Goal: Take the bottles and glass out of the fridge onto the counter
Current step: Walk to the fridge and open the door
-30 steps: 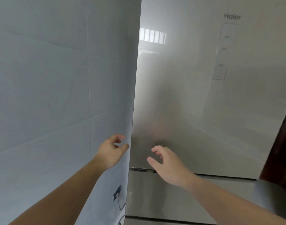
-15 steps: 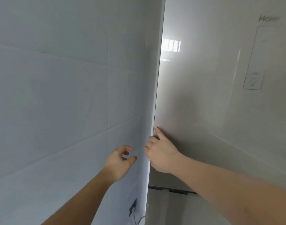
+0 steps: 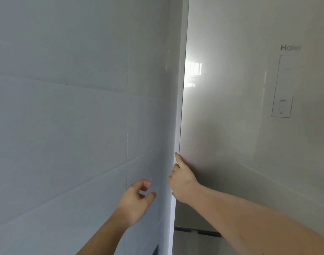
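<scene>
A glossy beige fridge door [image 3: 231,126] fills the right half of the view and looks closed. My right hand [image 3: 182,181] grips its left edge, fingers curled around the edge and thumb lying on the front face. My left hand [image 3: 137,201] hovers just left of it in front of the wall, fingers loosely spread and holding nothing. No bottle or glass is visible; the fridge's inside is hidden.
A grey tiled wall [image 3: 74,126] stands right against the fridge's left side, leaving only a narrow gap. A control panel [image 3: 282,89] sits on the upper door. A lower door [image 3: 194,243] begins below a dark seam. A wall socket [image 3: 155,250] shows at the bottom.
My right hand moved left from the door's front to its left edge and took hold of it. The view has shifted left and upward, and my left hand stays hovering by the wall.
</scene>
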### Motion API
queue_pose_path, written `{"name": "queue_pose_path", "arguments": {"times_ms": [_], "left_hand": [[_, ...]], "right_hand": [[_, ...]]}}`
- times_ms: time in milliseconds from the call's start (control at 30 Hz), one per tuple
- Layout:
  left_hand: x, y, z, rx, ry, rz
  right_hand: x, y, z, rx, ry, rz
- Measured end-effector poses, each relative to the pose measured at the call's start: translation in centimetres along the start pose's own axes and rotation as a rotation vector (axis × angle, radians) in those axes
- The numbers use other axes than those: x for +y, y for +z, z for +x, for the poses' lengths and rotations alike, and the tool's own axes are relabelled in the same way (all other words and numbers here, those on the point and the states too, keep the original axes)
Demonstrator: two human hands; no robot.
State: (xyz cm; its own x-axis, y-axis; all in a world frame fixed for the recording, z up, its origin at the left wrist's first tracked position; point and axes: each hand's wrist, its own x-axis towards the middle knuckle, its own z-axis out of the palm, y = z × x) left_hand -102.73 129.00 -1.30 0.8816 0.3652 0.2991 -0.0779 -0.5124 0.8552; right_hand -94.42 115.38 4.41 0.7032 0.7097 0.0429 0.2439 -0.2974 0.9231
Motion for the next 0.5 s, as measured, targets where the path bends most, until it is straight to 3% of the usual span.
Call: {"name": "queue_pose_path", "arguments": {"times_ms": [267,500], "left_hand": [[-2.3,-1.5,-3.1,0.011,-0.066,-0.057],[-3.6,-2.0,-4.6,-0.024,-0.082,-0.029]], "right_hand": [[-0.1,-1.0,-0.9,-0.023,0.019,0.037],[-1.2,-1.3,-3.1,0.113,0.046,0.173]]}}
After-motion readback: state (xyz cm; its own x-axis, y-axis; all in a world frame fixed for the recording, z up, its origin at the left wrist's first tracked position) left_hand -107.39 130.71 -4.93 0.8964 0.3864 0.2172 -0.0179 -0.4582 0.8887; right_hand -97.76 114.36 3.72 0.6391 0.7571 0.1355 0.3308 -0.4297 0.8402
